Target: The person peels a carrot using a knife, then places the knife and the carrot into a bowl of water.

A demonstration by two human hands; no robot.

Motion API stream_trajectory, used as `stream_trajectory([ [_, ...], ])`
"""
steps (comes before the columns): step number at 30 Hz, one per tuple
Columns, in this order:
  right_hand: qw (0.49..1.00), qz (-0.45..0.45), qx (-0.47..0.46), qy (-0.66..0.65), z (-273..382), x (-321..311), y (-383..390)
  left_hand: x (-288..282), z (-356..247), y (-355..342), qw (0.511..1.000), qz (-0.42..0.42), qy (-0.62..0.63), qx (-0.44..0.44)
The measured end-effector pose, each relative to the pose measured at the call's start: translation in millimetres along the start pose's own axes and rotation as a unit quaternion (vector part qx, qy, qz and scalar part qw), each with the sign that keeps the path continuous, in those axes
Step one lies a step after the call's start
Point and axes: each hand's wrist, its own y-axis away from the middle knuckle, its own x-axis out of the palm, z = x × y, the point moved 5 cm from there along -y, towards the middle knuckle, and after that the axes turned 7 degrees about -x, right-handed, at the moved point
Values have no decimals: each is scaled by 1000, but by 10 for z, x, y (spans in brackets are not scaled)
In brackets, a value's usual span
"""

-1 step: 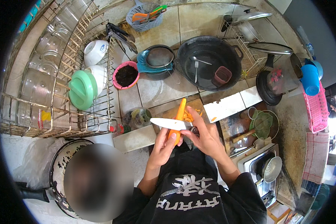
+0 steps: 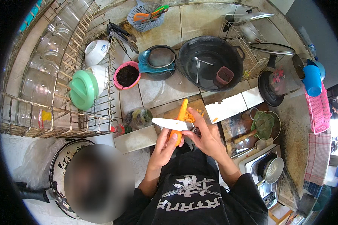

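Note:
A peeled-looking orange carrot [image 2: 183, 109] points away from me, its thick lower end gripped by my left hand [image 2: 165, 148]. My right hand [image 2: 209, 138] is closed round the handle of a kitchen knife [image 2: 171, 123]. Its pale blade lies across the carrot, pointing left, and hides part of it. Beyond my right fingers, orange carrot pieces [image 2: 190, 117] rest on a brown wooden surface; my hand partly covers them.
A big black basin [image 2: 187, 48] holds a fork, a spoon and a pink container. Left of it stand a pink pot [image 2: 116, 83] of dark matter and a wire dish rack [image 2: 110, 93]. A stove [image 2: 248, 164] with a small pan is at the right; a large pot [image 2: 56, 165] stands lower left.

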Motion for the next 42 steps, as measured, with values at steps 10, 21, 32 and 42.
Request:
stream_trajectory([
  [10, 1000, 10, -4, -1, -16, 115, 62, -74, 47, -28, 1000, 14, 22, -12],
  [21, 977, -59, 113, -173, -224, 160, 106, -94, 83, -4, 995, -8, 79, -58],
  [32, 944, -51, 201, -258, -469, 335, 97, -100, 188, -82, 987, -8, 118, -111],
  [42, 987, 113, 73, -83, -80, 172, 186, -256, 251, -56, 988, -84, 57, -119],
])
